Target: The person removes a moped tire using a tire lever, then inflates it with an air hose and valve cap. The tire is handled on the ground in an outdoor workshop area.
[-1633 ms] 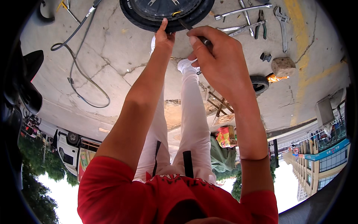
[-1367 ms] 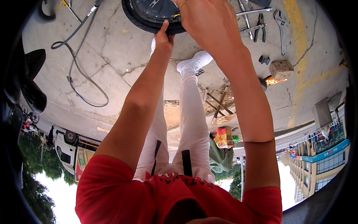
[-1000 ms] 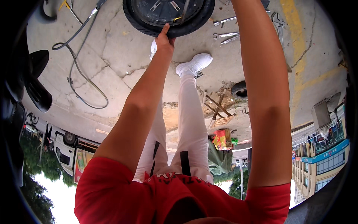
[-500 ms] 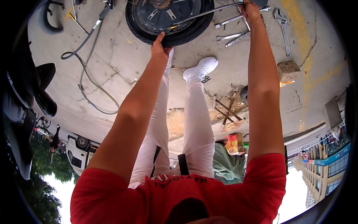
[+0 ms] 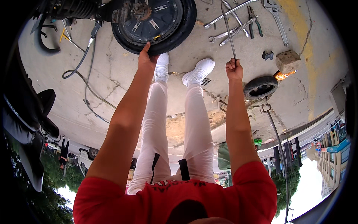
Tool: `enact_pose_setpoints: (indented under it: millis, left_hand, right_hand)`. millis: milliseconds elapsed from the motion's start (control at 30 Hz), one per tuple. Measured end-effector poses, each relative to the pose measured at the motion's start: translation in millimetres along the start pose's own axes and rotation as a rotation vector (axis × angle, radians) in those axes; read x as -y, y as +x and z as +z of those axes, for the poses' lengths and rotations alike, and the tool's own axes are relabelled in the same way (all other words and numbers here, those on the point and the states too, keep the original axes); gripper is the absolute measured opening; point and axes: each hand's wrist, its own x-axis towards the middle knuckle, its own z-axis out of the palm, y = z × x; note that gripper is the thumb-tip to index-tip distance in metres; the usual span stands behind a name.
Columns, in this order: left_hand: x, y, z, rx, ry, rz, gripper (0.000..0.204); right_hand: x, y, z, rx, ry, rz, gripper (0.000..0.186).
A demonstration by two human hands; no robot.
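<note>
A wheel with a black tyre and a dark hub stands at the far middle, joined to dark vehicle parts at its left. My left hand grips the tyre's near edge. Its thumb lies on the sidewall, and the other fingers are partly hidden. A small yellow piece shows on the rim beside that thumb. To the right, my right hand is closed round the near end of a long thin metal tyre lever. The lever points away from me, clear of the wheel.
Beyond my right hand lie a cross-shaped wrench, combination wrenches, pliers and an adjustable wrench. Nearer are a stone block and a small loose tyre. A hose curls over the ground at left.
My right hand has drawn the tyre lever off the wheel and come nearer to me, the lever swinging to point away. My left hand keeps its hold; the view has shifted.
</note>
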Motion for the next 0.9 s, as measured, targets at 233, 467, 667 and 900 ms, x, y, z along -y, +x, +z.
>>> enact_pose_setpoints:
  millis: [233, 467, 667, 900]
  left_hand:
    - [14, -58, 0, -0.064, 0.271, -0.061, 0.057]
    - [53, -204, -61, 0.425, 0.353, -0.495, 0.065]
    - [63, -309, -110, 0.554, 0.194, -0.744, 0.059]
    - [64, -298, -156, 0.479, 0.367, -0.684, 0.054]
  right_hand:
    - [-62, 45, -8, -0.192, 0.138, -0.007, 0.043]
    - [-39, -10, 21, -0.14, 0.193, -0.037, 0.036]
    - [-63, -177, -45, -0.219, -0.262, -0.046, 0.03]
    - [-143, -359, -28, -0.134, -0.234, 0.134, 0.03]
